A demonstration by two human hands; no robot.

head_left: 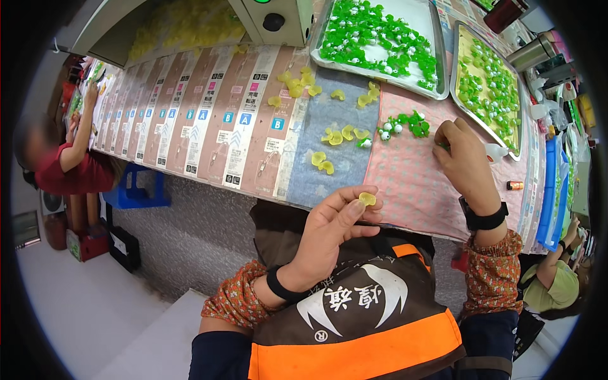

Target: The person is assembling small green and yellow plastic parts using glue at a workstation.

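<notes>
My left hand pinches a small translucent yellow cup-shaped piece between thumb and fingers, just off the table's front edge. Over the pink cloth is my right hand, its fingers curled in and pointing down; whatever they hold is hidden. Left of it lies a little group of green pieces with white balls. More yellow pieces are scattered on the blue-grey cloth. A small white bottle stands close by my right wrist.
A metal tray of green-and-white pieces sits at the back, and another tray at the right. A machine housing with yellow pieces inside stands back left. A blue bin is at far right. Co-workers sit at both sides.
</notes>
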